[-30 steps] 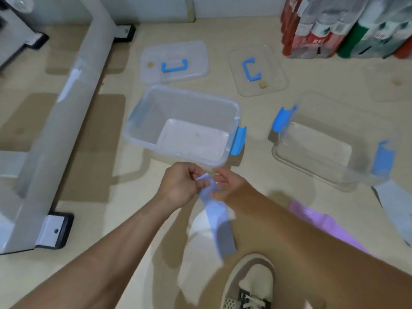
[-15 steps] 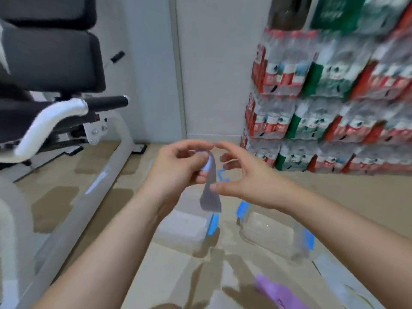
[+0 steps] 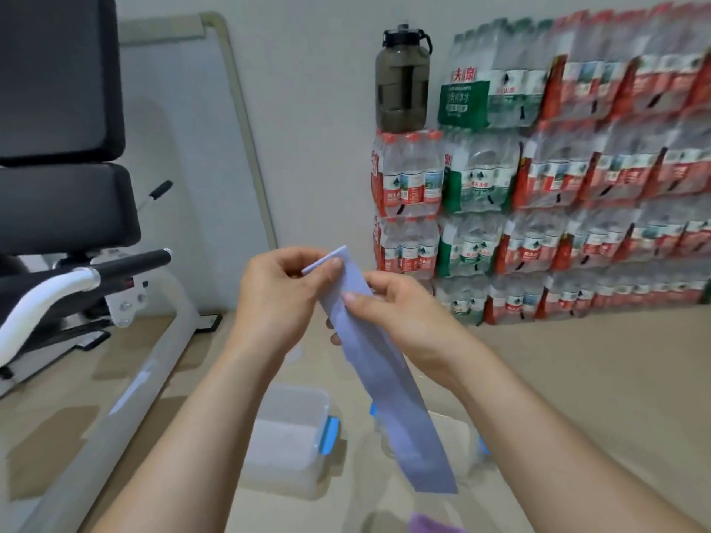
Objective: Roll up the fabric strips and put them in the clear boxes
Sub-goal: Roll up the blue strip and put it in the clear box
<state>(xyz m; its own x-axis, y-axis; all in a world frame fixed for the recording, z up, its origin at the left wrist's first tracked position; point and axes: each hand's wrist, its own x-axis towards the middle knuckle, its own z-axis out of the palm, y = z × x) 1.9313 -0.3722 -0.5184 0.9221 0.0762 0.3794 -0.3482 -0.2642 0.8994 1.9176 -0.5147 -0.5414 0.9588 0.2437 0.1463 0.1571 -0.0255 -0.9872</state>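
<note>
You have lifted your head. The floor view of a second ago has given way to the wall, and a dark water jug (image 3: 402, 78) on the stacked bottle packs (image 3: 577, 209) has come into frame. Your left hand (image 3: 277, 298) and right hand (image 3: 400, 313) have risen from just above the left clear box (image 3: 288, 436) to well over it. The pale blue fabric strip (image 3: 388, 382), a short tail half a second ago, now hangs long and flat, slanting down to your right.
</note>
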